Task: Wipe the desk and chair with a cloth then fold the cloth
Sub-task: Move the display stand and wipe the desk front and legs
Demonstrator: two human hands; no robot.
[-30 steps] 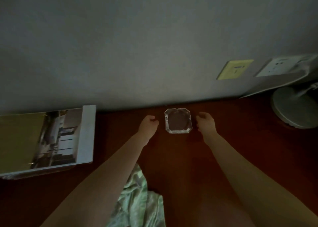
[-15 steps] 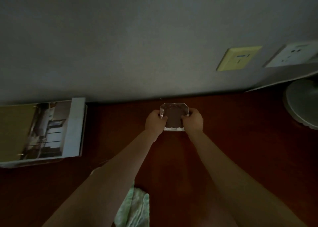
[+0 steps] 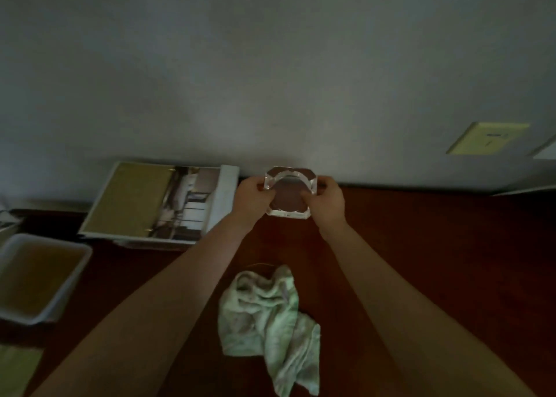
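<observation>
A crumpled pale green cloth [image 3: 270,321] lies loose on the dark red-brown desk [image 3: 451,261], between my forearms and touched by neither hand. Farther back, close to the wall, both hands hold a clear glass ashtray [image 3: 290,196] tilted off the desk. My left hand [image 3: 251,198] grips its left side and my right hand [image 3: 326,199] grips its right side, fingers curled round the rim. No chair is in view.
An open ring binder [image 3: 156,201] lies against the wall to the left of the ashtray. A white rectangular tray [image 3: 39,276] sits at the left edge. A yellow wall plate [image 3: 487,137] and a white socket are on the wall at the right.
Both hands closed onto the glass ashtray and lifted and tilted it. The view swung left, bringing the binder, the white tray and more of the cloth into sight.
</observation>
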